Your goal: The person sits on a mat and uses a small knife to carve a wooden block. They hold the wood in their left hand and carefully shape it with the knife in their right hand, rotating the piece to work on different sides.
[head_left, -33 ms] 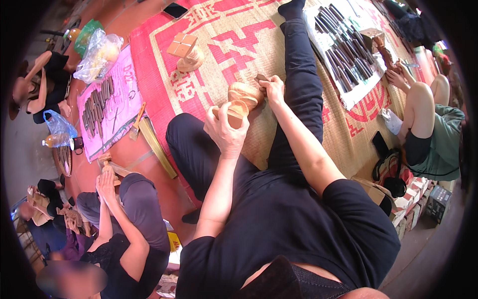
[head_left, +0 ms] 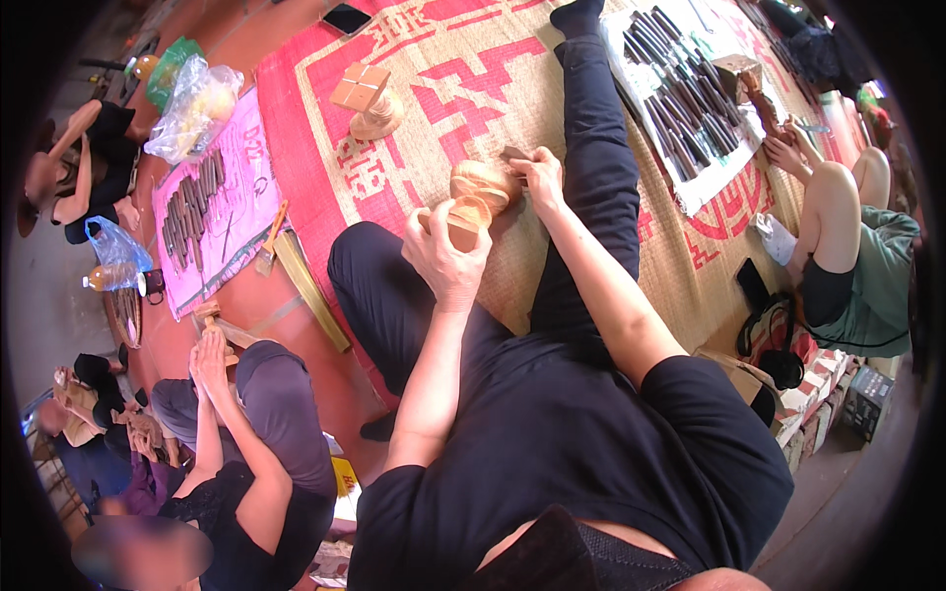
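Note:
A pale carved wooden piece [head_left: 479, 185] lies between my lower legs, its rounded, grooved body pointing away from me. My left hand [head_left: 445, 258] is closed round its squared near end, with fingers over the edge. At the far right side of the carving, my right hand [head_left: 542, 182] pinches a small flat brown piece [head_left: 513, 154] that looks like folded sandpaper. Whether this piece touches the wood is hard to tell. Farther off on the mat stands another carved wooden piece [head_left: 376, 116] with a square block top, out of reach of both hands.
The red and straw woven mat [head_left: 493, 108] lies under my legs. Dark-handled carving tools [head_left: 680, 98] sit on a white cloth at right; more tools [head_left: 195, 207] lie on a pink sheet at left. Nearby are a brush [head_left: 271, 241], a phone [head_left: 346, 20] and co-workers seated on both sides.

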A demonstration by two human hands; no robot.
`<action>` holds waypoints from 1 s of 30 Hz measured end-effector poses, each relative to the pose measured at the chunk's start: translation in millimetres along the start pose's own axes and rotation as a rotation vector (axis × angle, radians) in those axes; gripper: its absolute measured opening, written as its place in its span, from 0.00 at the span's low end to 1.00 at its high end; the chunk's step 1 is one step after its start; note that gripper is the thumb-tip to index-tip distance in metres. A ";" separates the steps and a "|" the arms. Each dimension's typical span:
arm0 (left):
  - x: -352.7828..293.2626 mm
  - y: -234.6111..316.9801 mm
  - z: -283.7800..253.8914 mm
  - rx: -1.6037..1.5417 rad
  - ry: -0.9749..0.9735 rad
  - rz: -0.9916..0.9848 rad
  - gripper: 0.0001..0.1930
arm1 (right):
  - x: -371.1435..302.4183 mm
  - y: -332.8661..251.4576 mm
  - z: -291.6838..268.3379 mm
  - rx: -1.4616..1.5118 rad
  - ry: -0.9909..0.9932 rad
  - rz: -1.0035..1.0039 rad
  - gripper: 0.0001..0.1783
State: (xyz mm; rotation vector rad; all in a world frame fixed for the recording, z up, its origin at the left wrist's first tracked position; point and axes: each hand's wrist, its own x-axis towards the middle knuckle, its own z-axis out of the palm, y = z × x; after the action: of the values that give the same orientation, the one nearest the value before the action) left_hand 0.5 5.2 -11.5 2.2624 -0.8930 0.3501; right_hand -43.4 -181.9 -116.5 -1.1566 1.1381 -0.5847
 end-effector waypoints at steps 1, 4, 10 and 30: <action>0.1 1.7 0.7 -0.005 -0.003 -0.019 0.29 | -7.4 0.4 -3.0 -0.042 -0.048 -0.086 0.11; 0.1 0.2 1.3 -0.011 -0.021 -0.033 0.29 | -28.3 12.7 -0.5 -0.175 -0.133 -0.156 0.12; 2.5 7.5 2.5 -0.020 -0.014 -0.002 0.28 | 0.9 22.8 -1.0 0.088 0.056 -0.047 0.14; 0.7 -0.8 4.8 -0.020 -0.016 -0.146 0.28 | -28.4 22.1 2.2 0.269 -0.072 0.019 0.14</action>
State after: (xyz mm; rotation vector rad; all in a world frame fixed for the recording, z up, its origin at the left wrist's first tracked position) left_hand 1.6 2.0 -15.2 2.2991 -0.7307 0.2559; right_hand -55.6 -149.2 -125.8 -0.9274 0.9750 -0.6545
